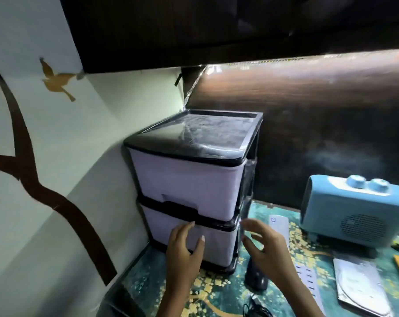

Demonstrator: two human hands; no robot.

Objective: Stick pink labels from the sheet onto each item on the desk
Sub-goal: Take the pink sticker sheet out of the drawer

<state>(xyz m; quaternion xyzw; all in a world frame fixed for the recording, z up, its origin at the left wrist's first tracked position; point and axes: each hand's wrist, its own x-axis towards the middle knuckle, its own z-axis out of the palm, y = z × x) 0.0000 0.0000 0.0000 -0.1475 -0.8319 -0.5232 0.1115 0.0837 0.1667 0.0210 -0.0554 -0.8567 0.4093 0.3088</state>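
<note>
Hands reach toward a two-drawer plastic unit (187, 179) with a black lid, standing at the back left of the table (216, 291) against the wall. The left hand (184, 245) rests on the lower drawer (219, 243), fingers straight and spread. The right hand (262, 243) hovers beside the unit's right front corner, fingers loosely spread and relaxed. A white remote (278, 225), black mouse (256, 277) and blue two-knob appliance (354, 213) sit to the right.

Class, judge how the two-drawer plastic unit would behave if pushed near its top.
The drawer unit looks taller than it is wide, so it would probably tip before sliding. Its plastic walls suggest it is light for its size, perhaps flexing.
</note>
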